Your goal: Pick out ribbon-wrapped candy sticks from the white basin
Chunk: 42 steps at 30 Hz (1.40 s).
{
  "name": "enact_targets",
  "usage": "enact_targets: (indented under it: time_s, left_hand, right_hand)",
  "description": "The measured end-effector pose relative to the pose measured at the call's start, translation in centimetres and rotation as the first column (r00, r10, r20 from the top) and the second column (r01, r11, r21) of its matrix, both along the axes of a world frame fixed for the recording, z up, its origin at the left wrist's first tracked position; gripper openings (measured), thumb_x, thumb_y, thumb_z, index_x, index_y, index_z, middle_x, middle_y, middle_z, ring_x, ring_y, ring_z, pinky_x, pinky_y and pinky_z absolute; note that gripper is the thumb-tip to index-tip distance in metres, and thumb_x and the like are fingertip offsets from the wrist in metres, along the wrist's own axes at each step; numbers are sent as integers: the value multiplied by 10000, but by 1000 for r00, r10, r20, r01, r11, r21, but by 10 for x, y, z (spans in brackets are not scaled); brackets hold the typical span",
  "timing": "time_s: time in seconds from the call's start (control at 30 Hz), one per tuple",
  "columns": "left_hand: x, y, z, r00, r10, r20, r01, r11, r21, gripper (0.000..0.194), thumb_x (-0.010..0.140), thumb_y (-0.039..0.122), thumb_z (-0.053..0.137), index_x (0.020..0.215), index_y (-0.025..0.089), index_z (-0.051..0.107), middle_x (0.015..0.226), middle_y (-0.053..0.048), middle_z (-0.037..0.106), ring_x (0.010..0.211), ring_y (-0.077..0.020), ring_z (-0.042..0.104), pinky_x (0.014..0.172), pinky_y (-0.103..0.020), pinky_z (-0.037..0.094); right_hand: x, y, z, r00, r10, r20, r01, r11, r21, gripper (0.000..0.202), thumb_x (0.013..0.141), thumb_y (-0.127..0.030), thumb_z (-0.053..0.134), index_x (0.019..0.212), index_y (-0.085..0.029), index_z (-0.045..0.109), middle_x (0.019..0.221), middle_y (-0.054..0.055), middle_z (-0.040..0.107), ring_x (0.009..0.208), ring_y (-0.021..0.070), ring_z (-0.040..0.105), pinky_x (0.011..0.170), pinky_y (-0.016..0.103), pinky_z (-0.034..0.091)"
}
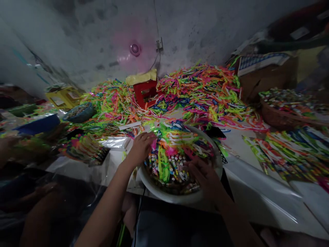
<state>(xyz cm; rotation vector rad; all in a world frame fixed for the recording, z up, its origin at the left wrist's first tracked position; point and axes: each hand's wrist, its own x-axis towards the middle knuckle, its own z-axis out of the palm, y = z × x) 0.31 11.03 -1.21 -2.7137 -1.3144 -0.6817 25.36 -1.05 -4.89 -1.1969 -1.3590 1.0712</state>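
Note:
A wide pale basin (177, 198) stands in front of me. Small printed figure pieces (177, 166) fill its near part, and bright soft plastic strips (177, 136) in green, white, pink and orange lie over its far part. My left hand (141, 147) is over the basin's left rim, fingers closed around a pink strip (154, 144). Inside the right side of the basin, my right hand (203, 173) has its fingers pinched together just above the figure pieces. Whatever lies between them is too dark and blurred to name. A green bundle of strips (163, 164) rests between the hands.
Heaps of coloured strips (203, 92) cover the table's back around a red stool (145, 94). To the right lie clear plastic film (262, 187) and rows of strips (295, 147). At left are a bundle (86, 149), a blue tray (38, 124) and another person's arm (38, 212).

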Motion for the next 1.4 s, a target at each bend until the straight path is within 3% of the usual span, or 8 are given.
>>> enact_targets:
  time_s: [0.2, 0.33, 0.43, 0.53, 0.7, 1.0, 1.23, 1.4]
  left_hand:
    - [7, -5, 13, 882, 76, 465, -29, 994, -109, 273, 809, 156, 498, 1038, 203, 638, 1116, -79, 632, 1094, -220, 535, 987, -401, 372]
    - [23, -47, 31, 258, 299, 919, 109, 936, -335, 306, 820, 376, 557, 1102, 257, 567, 951, -18, 649, 884, -178, 642, 859, -350, 486]
    - [43, -75, 31, -38, 578, 815, 504, 715, -484, 327, 798, 445, 578, 1076, 278, 536, 746, 42, 623, 699, -148, 671, 751, -330, 538]
    - [63, -93, 16, -52, 768, 638, 707, 479, -520, 262, 771, 390, 634, 963, 234, 547, 636, 55, 595, 659, -159, 680, 714, -320, 551]
    - [78, -113, -13, -39, 782, 622, 653, 491, -577, 222, 711, 234, 707, 898, 174, 603, 739, 10, 651, 703, -139, 665, 736, -268, 528]
    - [71, -131, -7, 591, 450, 670, 542, 393, -742, 179, 684, 221, 725, 845, 145, 703, 698, 0, 650, 643, -86, 558, 598, -162, 428]
    - [73, -97, -15, -46, 720, 693, 495, 619, -610, 244, 574, 216, 798, 741, 130, 642, 693, 25, 646, 630, -78, 605, 635, -188, 526]
    - [75, -92, -21, -61, 684, 726, 458, 666, -589, 323, 589, 236, 799, 842, 127, 631, 684, 17, 663, 634, -95, 648, 592, -171, 539]
  right_hand:
    - [-3, -1, 0, 980, -97, -171, 89, 994, -59, 411, 711, -540, 662, 722, -176, 471, 562, -27, 495, 503, 92, 411, 500, 220, 341]
    - [-3, 0, -2, 981, 2, -196, 1, 1000, 12, 360, 776, -520, 600, 821, -181, 488, 664, -7, 520, 570, 112, 480, 553, 237, 404]
    - [-1, -3, -3, 993, 59, -105, -50, 995, 89, 350, 853, -499, 498, 1034, -201, 527, 860, 40, 561, 761, 146, 549, 687, 267, 452]
    - [-1, -10, -4, 995, 61, 76, -70, 990, 121, 364, 899, -464, 417, 1142, -223, 540, 1013, 68, 566, 921, 178, 547, 794, 287, 439]
    - [-4, -19, -8, 981, -149, 122, 138, 986, 95, 316, 762, -450, 622, 913, -174, 591, 707, 7, 535, 594, 129, 482, 560, 232, 408]
    - [-5, -14, 16, 991, -45, 128, 27, 990, 140, 230, 837, -406, 544, 869, -178, 551, 719, 2, 527, 620, 118, 480, 546, 209, 381]
    - [-18, -26, 12, 944, -7, 329, -24, 995, 92, 268, 956, -412, 297, 1006, -220, 476, 796, 13, 540, 692, 143, 508, 621, 241, 388]
    - [-20, -25, -2, 900, -54, 433, 10, 995, 103, 227, 939, -401, 377, 998, -241, 526, 898, 9, 611, 803, 161, 573, 702, 254, 401]
